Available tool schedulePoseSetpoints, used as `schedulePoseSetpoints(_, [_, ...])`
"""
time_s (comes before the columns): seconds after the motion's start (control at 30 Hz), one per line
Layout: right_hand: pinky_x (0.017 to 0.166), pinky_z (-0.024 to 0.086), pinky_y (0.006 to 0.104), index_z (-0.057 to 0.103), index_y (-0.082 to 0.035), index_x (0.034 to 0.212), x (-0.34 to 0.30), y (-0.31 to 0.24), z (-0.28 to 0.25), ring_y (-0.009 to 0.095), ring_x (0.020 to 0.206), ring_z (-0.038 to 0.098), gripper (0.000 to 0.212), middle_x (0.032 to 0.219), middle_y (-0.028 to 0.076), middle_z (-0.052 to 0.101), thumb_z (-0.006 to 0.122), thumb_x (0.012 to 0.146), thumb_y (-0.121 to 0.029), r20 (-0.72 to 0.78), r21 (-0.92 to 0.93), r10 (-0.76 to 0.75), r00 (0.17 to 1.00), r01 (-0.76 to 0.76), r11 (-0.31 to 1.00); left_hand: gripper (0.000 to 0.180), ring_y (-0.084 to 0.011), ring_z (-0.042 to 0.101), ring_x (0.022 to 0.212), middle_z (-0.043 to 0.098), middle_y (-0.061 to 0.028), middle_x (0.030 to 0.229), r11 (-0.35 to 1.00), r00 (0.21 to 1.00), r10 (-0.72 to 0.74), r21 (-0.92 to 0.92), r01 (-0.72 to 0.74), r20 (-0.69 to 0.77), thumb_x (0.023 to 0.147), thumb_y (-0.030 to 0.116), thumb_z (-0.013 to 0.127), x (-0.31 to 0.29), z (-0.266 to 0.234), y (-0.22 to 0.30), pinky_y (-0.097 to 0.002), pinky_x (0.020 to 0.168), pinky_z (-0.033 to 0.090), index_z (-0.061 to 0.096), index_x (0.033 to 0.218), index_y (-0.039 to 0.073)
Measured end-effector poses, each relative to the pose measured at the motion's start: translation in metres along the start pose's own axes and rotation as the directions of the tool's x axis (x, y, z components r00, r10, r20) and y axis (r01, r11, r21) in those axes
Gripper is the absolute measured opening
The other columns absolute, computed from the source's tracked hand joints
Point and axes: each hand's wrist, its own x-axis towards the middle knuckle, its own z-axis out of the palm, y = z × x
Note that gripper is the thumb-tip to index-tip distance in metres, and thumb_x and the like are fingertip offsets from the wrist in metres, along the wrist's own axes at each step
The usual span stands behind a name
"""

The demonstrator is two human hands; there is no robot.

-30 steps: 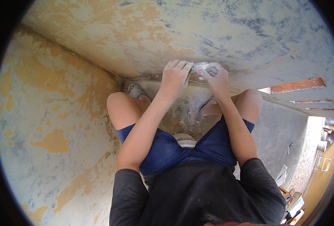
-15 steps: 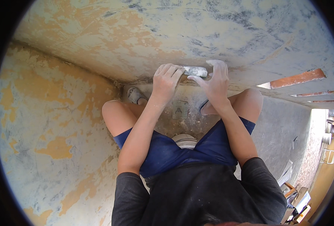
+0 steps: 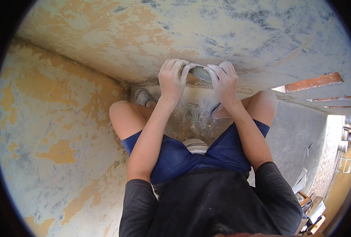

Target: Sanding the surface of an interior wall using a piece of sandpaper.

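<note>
In front of the wall (image 3: 144, 43), a dusty grey piece of sandpaper (image 3: 201, 74) is stretched between my two hands, its middle bowed. My left hand (image 3: 172, 81) pinches one end with the thumb and curled fingers. At the other end my right hand (image 3: 225, 83) closes on it the same way. White dust coats the fingers of both. The sandpaper's far side is hidden from view, and I cannot tell whether it touches the wall.
A patchy side wall (image 3: 57, 134) meets the front wall at the left corner. Below my hands, a flat squarish piece (image 3: 190, 113) lies on the floor between my feet. A whitish round seat (image 3: 196, 146) shows between my thighs. Slots (image 3: 314, 83) open in the wall at right; boards (image 3: 314, 209) lie lower right.
My right hand has gone from spread fingers beside the sandpaper to pinching its end. The sandpaper, a compact roll before, now spreads open between both hands.
</note>
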Motion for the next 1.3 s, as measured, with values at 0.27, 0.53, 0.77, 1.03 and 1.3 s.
schedulePoseSetpoints(0.27, [0.07, 0.051, 0.0415, 0.073, -0.007, 0.09, 0.01, 0.003, 0.007, 0.028, 0.081, 0.064, 0.011, 0.083, 0.006, 0.062, 0.08, 0.088, -0.015, -0.008, -0.122, 0.041, 0.999, -0.042, 0.992, 0.025, -0.0214, 0.059, 0.07, 0.063, -0.0089, 0.083, 0.883, 0.867, -0.431, -0.313, 0.349, -0.248, 0.078, 0.006, 0.089, 0.008, 0.035, 0.019, -0.035, 0.063, 0.05, 0.065, 0.083, 0.002])
schedulePoseSetpoints(0.53, [0.067, 0.051, 0.042, 0.073, -0.008, 0.086, 0.006, 0.01, -0.01, 0.03, 0.074, 0.066, 0.015, 0.08, 0.009, 0.066, 0.081, 0.089, -0.021, -0.003, -0.159, 0.304, 0.953, -0.3, 0.94, 0.029, -0.0205, 0.056, 0.066, 0.062, -0.0081, 0.077, 0.834, 0.81, -0.523, -0.357, 0.421, -0.265, 0.078, 0.006, 0.091, 0.003, 0.067, 0.03, -0.0348, 0.063, 0.047, 0.063, 0.077, 0.001])
schedulePoseSetpoints(0.77, [0.065, 0.051, 0.0429, 0.073, -0.008, 0.085, 0.003, 0.019, -0.016, 0.031, 0.073, 0.066, 0.016, 0.08, 0.009, 0.066, 0.081, 0.09, -0.021, -0.024, -0.135, 0.291, 0.956, -0.292, 0.947, 0.036, -0.0179, 0.042, 0.061, 0.052, -0.0073, 0.071, 0.856, 0.821, -0.49, -0.337, 0.392, -0.292, 0.08, 0.003, 0.09, 0.0, 0.086, 0.034, -0.0339, 0.057, 0.038, 0.055, 0.072, 0.001])
schedulePoseSetpoints(1.03, [0.064, 0.052, 0.0412, 0.075, -0.008, 0.087, 0.005, 0.015, -0.02, 0.03, 0.07, 0.067, 0.009, 0.083, 0.009, 0.069, 0.08, 0.089, -0.014, -0.061, -0.091, 0.252, 0.966, -0.256, 0.962, 0.039, -0.016, 0.037, 0.06, 0.048, -0.0067, 0.069, 0.869, 0.824, -0.466, -0.343, 0.357, -0.323, 0.081, -0.002, 0.087, 0.0, 0.092, 0.032, -0.0321, 0.055, 0.034, 0.05, 0.07, -0.001])
schedulePoseSetpoints(1.3, [0.065, 0.052, 0.0405, 0.076, -0.006, 0.088, 0.014, 0.014, -0.022, 0.029, 0.071, 0.067, 0.007, 0.082, 0.009, 0.07, 0.08, 0.088, -0.012, -0.034, -0.067, 0.271, 0.962, -0.273, 0.96, 0.041, -0.015, 0.037, 0.06, 0.047, -0.0054, 0.067, 0.856, 0.799, -0.497, -0.342, 0.388, -0.339, 0.08, 0.0, 0.089, 0.006, 0.086, 0.027, -0.0308, 0.055, 0.034, 0.049, 0.07, -0.001])
